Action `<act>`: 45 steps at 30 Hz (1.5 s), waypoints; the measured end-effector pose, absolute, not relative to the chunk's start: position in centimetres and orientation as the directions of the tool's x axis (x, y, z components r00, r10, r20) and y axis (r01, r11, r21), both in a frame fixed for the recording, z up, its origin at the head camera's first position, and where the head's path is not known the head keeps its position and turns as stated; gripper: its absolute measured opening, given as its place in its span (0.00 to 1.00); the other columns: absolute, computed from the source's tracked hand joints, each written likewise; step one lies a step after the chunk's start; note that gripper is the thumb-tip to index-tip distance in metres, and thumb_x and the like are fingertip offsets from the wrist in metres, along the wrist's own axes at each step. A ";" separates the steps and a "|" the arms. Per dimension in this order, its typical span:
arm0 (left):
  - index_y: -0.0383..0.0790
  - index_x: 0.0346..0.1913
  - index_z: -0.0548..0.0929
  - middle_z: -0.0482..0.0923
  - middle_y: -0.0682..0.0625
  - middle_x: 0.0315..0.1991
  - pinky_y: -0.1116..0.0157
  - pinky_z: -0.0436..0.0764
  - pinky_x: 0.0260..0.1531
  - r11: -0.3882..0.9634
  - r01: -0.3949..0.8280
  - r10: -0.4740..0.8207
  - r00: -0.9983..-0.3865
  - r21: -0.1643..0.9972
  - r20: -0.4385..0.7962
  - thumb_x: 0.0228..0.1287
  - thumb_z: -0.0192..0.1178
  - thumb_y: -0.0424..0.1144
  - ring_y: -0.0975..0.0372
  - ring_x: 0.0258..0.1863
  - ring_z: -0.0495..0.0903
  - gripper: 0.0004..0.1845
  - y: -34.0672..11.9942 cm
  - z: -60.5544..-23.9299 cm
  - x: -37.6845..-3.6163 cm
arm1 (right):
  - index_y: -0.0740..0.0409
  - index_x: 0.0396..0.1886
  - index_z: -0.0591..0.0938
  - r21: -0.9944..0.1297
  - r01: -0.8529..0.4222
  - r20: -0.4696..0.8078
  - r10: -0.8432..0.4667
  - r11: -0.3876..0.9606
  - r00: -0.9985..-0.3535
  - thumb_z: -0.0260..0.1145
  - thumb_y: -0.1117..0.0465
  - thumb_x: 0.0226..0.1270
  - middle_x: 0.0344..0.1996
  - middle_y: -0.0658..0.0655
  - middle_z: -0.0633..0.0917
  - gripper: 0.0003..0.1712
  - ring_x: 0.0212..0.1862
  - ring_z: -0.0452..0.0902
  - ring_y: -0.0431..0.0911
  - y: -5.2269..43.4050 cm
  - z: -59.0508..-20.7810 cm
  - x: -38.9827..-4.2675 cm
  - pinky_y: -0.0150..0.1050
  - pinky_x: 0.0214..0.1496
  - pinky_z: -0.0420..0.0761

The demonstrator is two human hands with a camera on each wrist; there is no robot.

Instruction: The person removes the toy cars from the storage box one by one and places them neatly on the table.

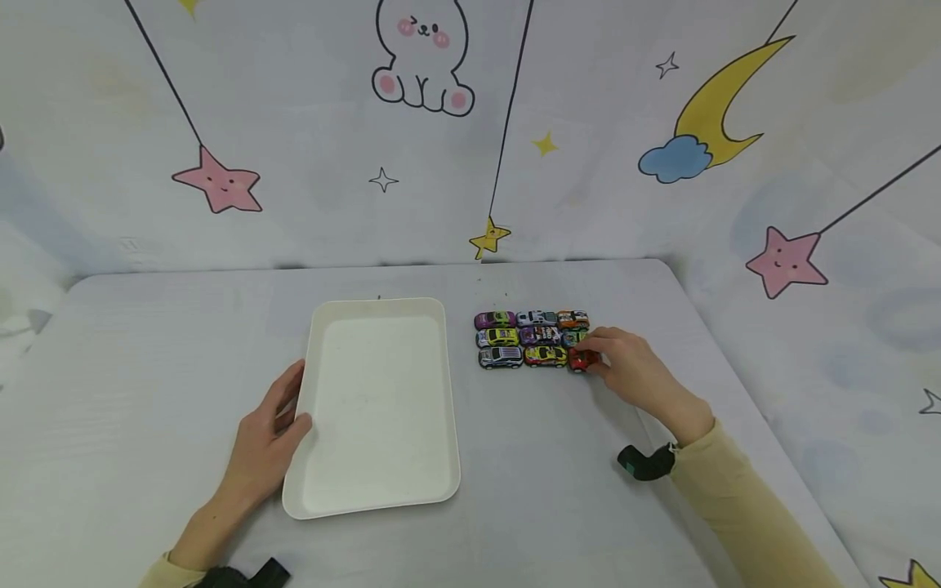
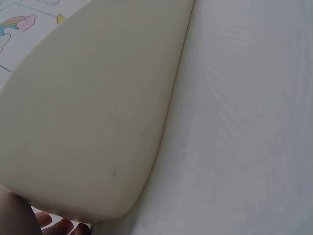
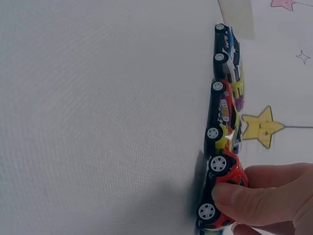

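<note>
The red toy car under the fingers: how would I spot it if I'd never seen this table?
Start at the white tray in the middle of the table, then look right to the block of small toy cars. The red toy car is at the near right corner of that block. It alone is plain red, and the right hand pinches it.

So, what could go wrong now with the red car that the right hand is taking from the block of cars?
The red car sits tight against the yellow car and the green one behind it, so lifting it may knock the neat rows askew. The right hand pinches it only with fingertips, so it might slip. The left hand holds the white tray by one edge, so a bump may shift it.
</note>
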State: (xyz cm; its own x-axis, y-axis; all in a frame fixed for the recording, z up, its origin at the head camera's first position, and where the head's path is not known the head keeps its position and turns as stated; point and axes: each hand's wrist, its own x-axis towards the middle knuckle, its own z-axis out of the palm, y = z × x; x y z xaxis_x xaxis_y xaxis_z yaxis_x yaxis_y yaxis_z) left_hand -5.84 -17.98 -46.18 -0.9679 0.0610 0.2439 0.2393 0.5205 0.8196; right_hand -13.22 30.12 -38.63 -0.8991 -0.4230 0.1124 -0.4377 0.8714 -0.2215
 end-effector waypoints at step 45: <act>0.45 0.77 0.61 0.70 0.37 0.69 0.88 0.68 0.53 0.526 0.249 0.082 -0.967 0.813 0.243 0.75 0.53 0.36 0.43 0.64 0.73 0.30 -18.4 -45.7 -5.5 | 0.67 0.51 0.84 -0.227 -0.508 0.414 -0.390 0.831 -0.823 0.75 0.72 0.54 0.50 0.63 0.84 0.22 0.51 0.78 0.55 30.7 -40.2 -10.5 0.53 0.48 0.82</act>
